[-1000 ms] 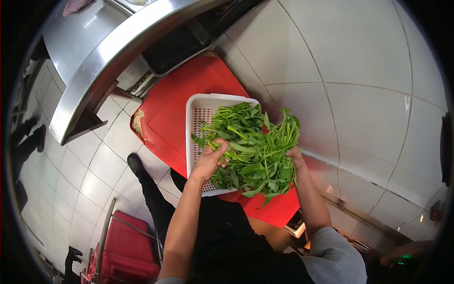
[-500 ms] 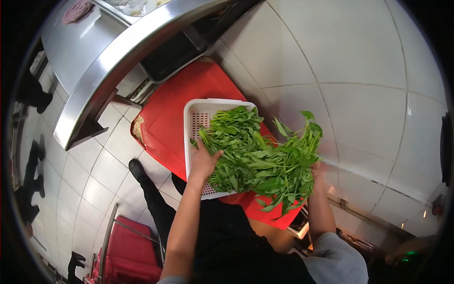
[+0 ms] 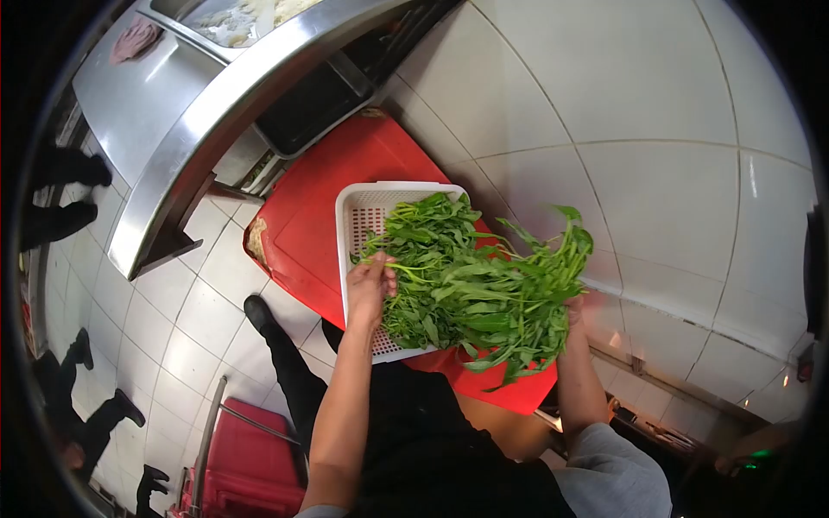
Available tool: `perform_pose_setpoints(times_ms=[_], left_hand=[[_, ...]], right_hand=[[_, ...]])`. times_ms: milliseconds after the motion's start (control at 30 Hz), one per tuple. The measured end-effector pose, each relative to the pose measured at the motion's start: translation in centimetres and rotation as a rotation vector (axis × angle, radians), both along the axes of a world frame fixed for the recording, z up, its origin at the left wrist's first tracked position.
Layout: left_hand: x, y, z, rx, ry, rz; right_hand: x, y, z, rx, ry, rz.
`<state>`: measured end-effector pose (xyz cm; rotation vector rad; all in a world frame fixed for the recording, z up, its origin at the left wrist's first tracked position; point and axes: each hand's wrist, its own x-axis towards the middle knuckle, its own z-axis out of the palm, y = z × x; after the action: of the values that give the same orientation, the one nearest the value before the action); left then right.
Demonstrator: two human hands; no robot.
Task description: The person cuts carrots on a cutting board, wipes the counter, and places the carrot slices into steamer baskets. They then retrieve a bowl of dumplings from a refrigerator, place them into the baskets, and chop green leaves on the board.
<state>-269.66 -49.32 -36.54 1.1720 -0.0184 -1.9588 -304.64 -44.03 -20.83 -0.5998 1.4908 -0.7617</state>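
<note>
A white perforated plastic basket rests on a red chair seat, with leafy green stalks, apparently water spinach, heaped in it. My left hand is over the basket's left side, its thumb and fingers pinched on pale stems of the greens. At the right my right hand is closed round a large bunch of water spinach, mostly hidden behind the leaves. That bunch spreads leftward over the basket's right edge and onto the heap.
A steel counter with a tray of food and a pink cloth curves across the upper left. White tiled wall rises at the right. Another red chair stands lower left. Other people's dark-clad legs show at the far left.
My left hand has gone from lying spread on the greens to pinching stems, drawing them a little leftward. The bunch in my right hand has shifted slightly. People at the left have moved.
</note>
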Motion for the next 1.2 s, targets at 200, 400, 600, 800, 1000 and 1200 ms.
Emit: perform_pose_setpoints(times_ms=[200,400,600,800,1000,1200], left_hand=[[0.1,0.8,-0.2,-0.078,-0.222,-0.304],[5.8,3.1,2.3,-0.656,-1.439,-0.369],[8.1,5.3,-6.8,-0.425,-0.685,-0.684],[7.7,4.5,-2.7,-0.488,-0.911,-0.592],[12.9,-2.6,-2.5,-0.461,-0.679,-0.267],[16.2,-17.7,-4.2,-0.536,-0.805,-0.078]], right_hand=[[-1.3,2.3,2.8,-0.051,-0.061,-0.120],[0.9,1.8,0.9,-0.036,-0.188,-0.172],[4.2,2.9,-0.7,-0.040,-0.323,-0.216],[5.1,5.7,-0.8,-0.053,-0.376,-0.281],[5.7,8.8,-0.3,-0.030,-0.416,-0.350],[7.1,11.0,0.0,0.012,-0.446,-0.376]])
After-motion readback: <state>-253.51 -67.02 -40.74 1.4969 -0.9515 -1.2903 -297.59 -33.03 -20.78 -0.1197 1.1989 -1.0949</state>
